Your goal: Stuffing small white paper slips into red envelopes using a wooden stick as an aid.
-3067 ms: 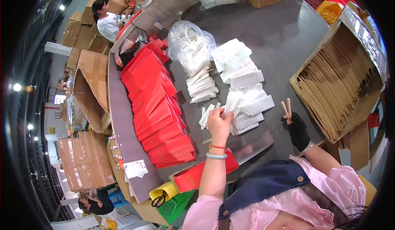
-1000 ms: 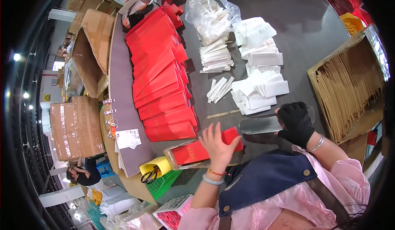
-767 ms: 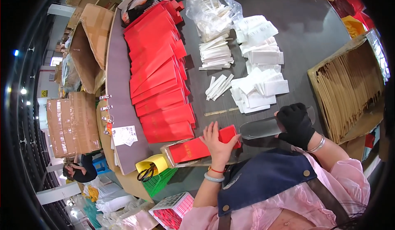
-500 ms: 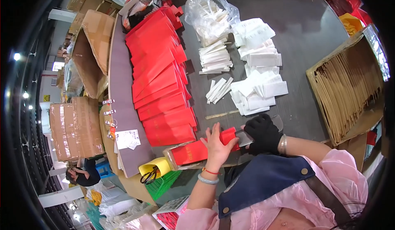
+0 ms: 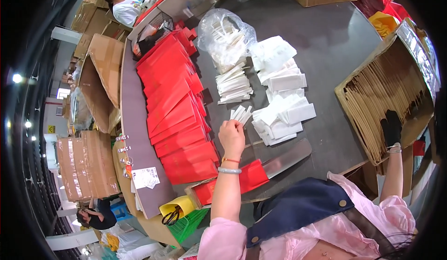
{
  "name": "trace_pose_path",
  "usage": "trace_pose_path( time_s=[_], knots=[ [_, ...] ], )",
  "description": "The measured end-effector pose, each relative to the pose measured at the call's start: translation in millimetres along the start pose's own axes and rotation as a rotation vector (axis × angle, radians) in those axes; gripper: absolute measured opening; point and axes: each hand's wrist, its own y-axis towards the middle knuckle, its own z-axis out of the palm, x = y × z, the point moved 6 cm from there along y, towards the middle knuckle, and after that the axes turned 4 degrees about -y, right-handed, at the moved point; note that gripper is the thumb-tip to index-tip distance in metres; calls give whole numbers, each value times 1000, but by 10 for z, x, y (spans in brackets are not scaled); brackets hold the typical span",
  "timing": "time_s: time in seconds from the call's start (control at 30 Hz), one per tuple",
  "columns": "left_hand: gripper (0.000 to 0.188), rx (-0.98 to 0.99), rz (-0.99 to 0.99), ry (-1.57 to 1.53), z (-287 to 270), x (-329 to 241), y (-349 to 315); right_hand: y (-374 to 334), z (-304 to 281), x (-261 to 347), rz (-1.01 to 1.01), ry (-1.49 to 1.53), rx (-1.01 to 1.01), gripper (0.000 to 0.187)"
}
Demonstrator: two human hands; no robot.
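Note:
My bare left hand (image 5: 232, 140) is closed, its fingertips pinched at the near end of a small group of white paper strips (image 5: 240, 114). Under my left forearm, a red paper sleeve (image 5: 255, 174) lies at the table's near edge, with a flat grey, shiny blade-like plate (image 5: 291, 158) sticking out of its right end. At the right, my black-gloved right hand (image 5: 391, 127) reaches over an open carton (image 5: 357, 128) packed with thin brown flat pieces (image 5: 384, 97). Its fingers are stretched out against the pieces, and nothing shows in its grip.
Overlapping red sleeves (image 5: 174, 106) line the table's left. Beyond my left hand are a bundle of white strips (image 5: 234, 85), a clear bag (image 5: 226, 36) and white packets (image 5: 284, 115). Scissors (image 5: 171, 215) sit by a yellow holder (image 5: 179, 207). A person (image 5: 125, 9) is at the far left.
My right hand has left the grey plate and moved right to the carton. My left hand has let go of the red sleeve and moved forward to the white strips. The view has shifted.

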Motion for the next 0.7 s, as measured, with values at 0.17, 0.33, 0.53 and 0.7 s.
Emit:
trace_pose_path(
  time_s=[0.17, 0.33, 0.53, 0.7],
  knots=[
    [18, 51, 87, -121, 213, -565, -43, -53, 108, 162, -19, -42, -19, 26],
    [22, 76, 37, -41, 315, -645, 14, -83, 51, 425, 10, -151, 58, 24],
    [23, 95, -33, -161, 167, -648, -2, -23, -32, 631, 0, -278, 74, 22],
    [19, 301, -179, -542, -181, -808, -466, -86, -288, 44, 170, 251, -306, 29]
  ],
)
